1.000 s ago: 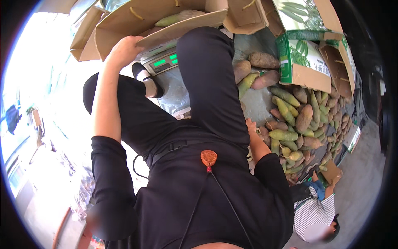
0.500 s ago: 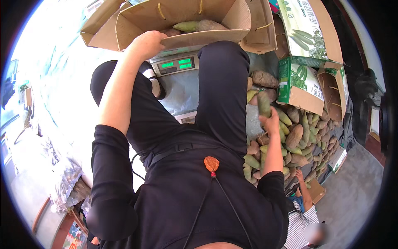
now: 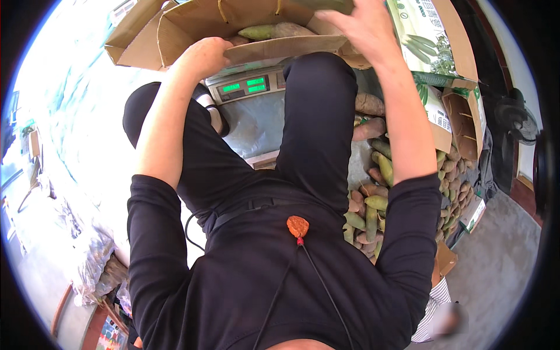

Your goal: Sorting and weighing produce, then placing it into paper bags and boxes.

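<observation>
An open cardboard box (image 3: 286, 46) rests over a digital scale (image 3: 248, 87) with a lit green display. In the box lie radishes, among them a green one (image 3: 256, 32) beside a brownish one (image 3: 293, 29). My left hand (image 3: 204, 56) is closed on the box's near edge, at its left part. Over the box's right end, my right hand (image 3: 367, 29) holds a green radish (image 3: 326, 4), which is partly cut off by the top of the picture. My right forearm hides part of the radish pile (image 3: 373, 204).
Green-and-white printed cartons (image 3: 429, 44) stand at the right, one lying open. The radish pile spreads along the floor to my right. A black fan (image 3: 516, 119) is at the far right. Another person in a striped top (image 3: 434, 309) is at the lower right.
My right hand has lifted a green radish from the pile on the right and carried it up over the box. My left hand stays on the box's edge.
</observation>
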Available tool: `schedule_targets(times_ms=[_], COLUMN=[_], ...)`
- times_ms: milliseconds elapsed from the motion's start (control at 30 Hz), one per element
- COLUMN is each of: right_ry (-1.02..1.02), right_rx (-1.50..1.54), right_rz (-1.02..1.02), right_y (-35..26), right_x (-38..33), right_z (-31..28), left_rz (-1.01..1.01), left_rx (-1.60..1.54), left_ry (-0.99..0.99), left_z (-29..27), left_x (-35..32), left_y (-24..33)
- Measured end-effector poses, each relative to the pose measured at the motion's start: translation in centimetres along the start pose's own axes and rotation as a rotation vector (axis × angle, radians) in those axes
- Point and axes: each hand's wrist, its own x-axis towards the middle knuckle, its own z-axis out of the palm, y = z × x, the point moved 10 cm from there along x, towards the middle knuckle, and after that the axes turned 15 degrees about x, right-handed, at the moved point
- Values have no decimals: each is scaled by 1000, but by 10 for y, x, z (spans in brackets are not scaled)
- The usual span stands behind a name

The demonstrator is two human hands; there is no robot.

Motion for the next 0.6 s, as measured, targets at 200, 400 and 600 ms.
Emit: schedule_targets(times_ms=[200,400,600], right_ry=[61,280,75], right_rx=[170,186,-42], right_rz=[148,575,956], right_y=[42,199,263], right_x=[-23,-182,-372], right_z=[10,-28,0], left_rz=[26,57,63], left_rx=[8,-48,-85], left_ry=[24,107,131], left_z=[8,0,-4], left_x=[1,6,5], left_y=[-9,2,3])
